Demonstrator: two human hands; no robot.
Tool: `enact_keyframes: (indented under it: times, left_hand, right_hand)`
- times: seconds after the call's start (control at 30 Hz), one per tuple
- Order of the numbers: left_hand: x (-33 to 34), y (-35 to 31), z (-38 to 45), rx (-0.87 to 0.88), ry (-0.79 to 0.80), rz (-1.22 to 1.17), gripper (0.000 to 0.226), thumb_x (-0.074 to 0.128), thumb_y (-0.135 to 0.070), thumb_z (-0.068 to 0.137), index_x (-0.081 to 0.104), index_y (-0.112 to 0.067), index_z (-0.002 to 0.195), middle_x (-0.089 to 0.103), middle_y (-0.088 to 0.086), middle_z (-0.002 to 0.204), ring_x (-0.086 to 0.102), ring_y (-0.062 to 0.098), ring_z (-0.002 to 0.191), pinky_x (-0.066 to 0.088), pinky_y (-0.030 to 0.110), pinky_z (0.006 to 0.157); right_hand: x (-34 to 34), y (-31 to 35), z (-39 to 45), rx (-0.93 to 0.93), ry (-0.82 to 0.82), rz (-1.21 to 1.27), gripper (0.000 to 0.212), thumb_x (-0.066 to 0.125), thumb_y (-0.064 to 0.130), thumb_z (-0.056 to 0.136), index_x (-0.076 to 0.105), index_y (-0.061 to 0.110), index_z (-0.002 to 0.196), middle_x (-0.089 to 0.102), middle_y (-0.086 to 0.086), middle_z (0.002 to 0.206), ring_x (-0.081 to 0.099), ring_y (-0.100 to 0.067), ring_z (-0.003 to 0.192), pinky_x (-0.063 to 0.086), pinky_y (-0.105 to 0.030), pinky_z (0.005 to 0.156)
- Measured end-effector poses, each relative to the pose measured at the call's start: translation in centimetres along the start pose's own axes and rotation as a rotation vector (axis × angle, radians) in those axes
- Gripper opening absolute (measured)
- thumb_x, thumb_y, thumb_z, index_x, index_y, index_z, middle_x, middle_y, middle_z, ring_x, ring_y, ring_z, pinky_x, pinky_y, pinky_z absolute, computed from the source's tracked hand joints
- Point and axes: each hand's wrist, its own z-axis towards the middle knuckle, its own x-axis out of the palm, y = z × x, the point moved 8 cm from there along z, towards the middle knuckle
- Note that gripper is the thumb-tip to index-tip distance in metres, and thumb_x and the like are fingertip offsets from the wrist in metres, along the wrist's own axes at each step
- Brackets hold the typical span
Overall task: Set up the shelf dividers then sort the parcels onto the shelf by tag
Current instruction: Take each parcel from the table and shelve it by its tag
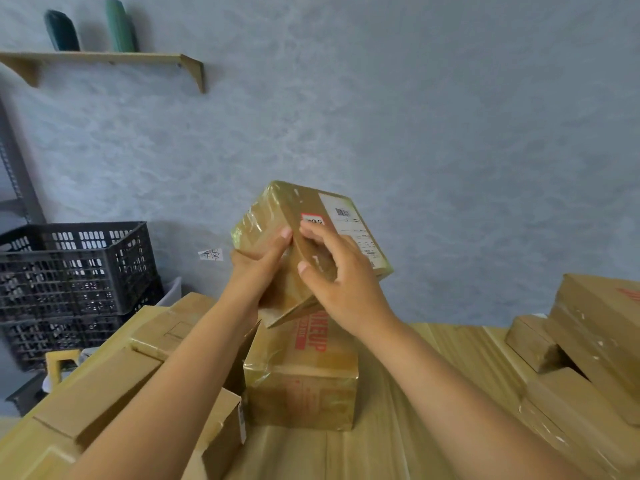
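Spanning the lower part of the view, a pale wooden tabletop is seen, backed by a mottled grey-blue wall. A wooden shelf is fixed high on the wall at the left, and two dark green objects are stood on it. Black slatted crates are stacked against the wall below, beside a grey metal upright. A small handwritten label is stuck to the wall near the crates. Brown boxes are piled on the left of the tabletop, and more boxes are heaped on the right.

A parcel is held tilted in the air above a taped box printed in red, which is stood at the middle of the tabletop. The parcel is brown cardboard wrapped in glossy clear tape; a white shipping label with a barcode is carried on its upper face, and a small red-bordered tag is set beside it. The parcel is gripped by both hands: the left hand is curled round its near left side, and the right hand is closed on its top, fingertips at the tag
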Motion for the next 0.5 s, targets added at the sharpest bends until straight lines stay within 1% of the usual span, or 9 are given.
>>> enact_keyframes:
  times: [0.1,0.2,0.27,0.3,0.33,0.37,0.4,0.47,0.5]
  left_hand:
    - [-0.9,0.9,0.0,-0.029,0.026,0.073,0.147,0.073,-0.088,0.038,0.017,-0.021,0.155,0.049,0.003,0.145,0.053,0.026,0.128,0.045,0.046,0.105]
    - [-1.9,1.5,0.0,-0.018,0.042,0.134,0.134,0.071,-0.086,0.045,0.017,-0.027,0.153,0.052,0.01,0.143,0.052,0.035,0.131,0.049,0.052,0.1]
    - [-2.5,2.0,0.0,-0.011,0.057,0.116,0.115,0.075,-0.079,0.055,0.029,-0.026,0.146,0.061,0.005,0.131,0.061,0.026,0.117,0.054,0.045,0.086]
    - [-2.7,2.1,-0.1,-0.005,0.074,0.092,0.104,0.075,-0.075,0.059,0.036,-0.027,0.142,0.065,0.002,0.122,0.064,0.02,0.105,0.054,0.041,0.078]
    - [-2.9,2.3,-0.1,-0.007,0.089,0.071,0.096,0.076,-0.072,0.062,0.039,-0.029,0.139,0.067,-0.001,0.115,0.063,0.017,0.097,0.054,0.04,0.076]
    - [-3.2,2.5,-0.1,-0.017,0.096,0.058,0.093,0.076,-0.07,0.063,0.039,-0.03,0.139,0.066,-0.002,0.113,0.062,0.017,0.096,0.054,0.042,0.079]
    - [-3.5,2.8,-0.1,-0.027,0.101,0.052,0.093,0.073,-0.068,0.064,0.037,-0.031,0.141,0.065,-0.003,0.117,0.062,0.019,0.102,0.053,0.047,0.085]
    - [-3.9,3.1,-0.1,-0.027,0.107,0.047,0.097,0.07,-0.066,0.064,0.032,-0.03,0.146,0.061,-0.001,0.126,0.059,0.024,0.113,0.048,0.055,0.095]
    - [-3.9,3.2,-0.1,-0.021,0.109,0.042,0.098,0.069,-0.065,0.064,0.031,-0.03,0.146,0.059,-0.001,0.128,0.057,0.025,0.115,0.046,0.057,0.097]
  right_hand:
    - [1.2,0.2,-0.7,0.007,0.036,0.044,0.045,0.06,0.023,0.095,0.054,0.029,0.139,0.059,0.015,0.133,0.047,0.002,0.127,0.039,-0.02,0.106]
    - [2.5,0.2,-1.4,0.011,0.101,0.096,0.043,0.059,0.026,0.094,0.054,0.033,0.136,0.061,0.017,0.131,0.05,0.003,0.125,0.041,-0.02,0.105]
    - [3.2,-0.2,-1.6,0.036,0.172,0.137,0.042,0.057,0.031,0.092,0.055,0.036,0.134,0.061,0.018,0.131,0.051,0.005,0.124,0.04,-0.015,0.103]
    - [3.3,-0.7,-1.5,0.052,0.189,0.143,0.041,0.057,0.032,0.092,0.056,0.036,0.132,0.062,0.018,0.13,0.052,0.005,0.123,0.041,-0.015,0.102]
    - [3.1,-1.4,-1.3,0.07,0.183,0.13,0.04,0.058,0.032,0.091,0.057,0.036,0.131,0.061,0.017,0.129,0.052,0.004,0.122,0.042,-0.018,0.103]
    - [2.6,-2.3,-1.1,0.098,0.153,0.1,0.04,0.059,0.031,0.092,0.056,0.035,0.131,0.059,0.015,0.13,0.051,0.002,0.122,0.043,-0.023,0.105]
    - [1.8,-3.4,-0.9,0.141,0.103,0.053,0.041,0.061,0.027,0.092,0.056,0.032,0.132,0.057,0.013,0.132,0.049,0.0,0.122,0.043,-0.028,0.107]
    - [-0.1,-6.4,-0.6,0.275,0.004,-0.083,0.048,0.064,0.02,0.092,0.051,0.024,0.138,0.05,0.004,0.139,0.043,-0.009,0.126,0.039,-0.033,0.111]
    - [-1.1,-7.9,-0.6,0.352,-0.022,-0.162,0.054,0.065,0.021,0.091,0.047,0.02,0.142,0.047,-0.001,0.143,0.04,-0.015,0.13,0.036,-0.035,0.112]
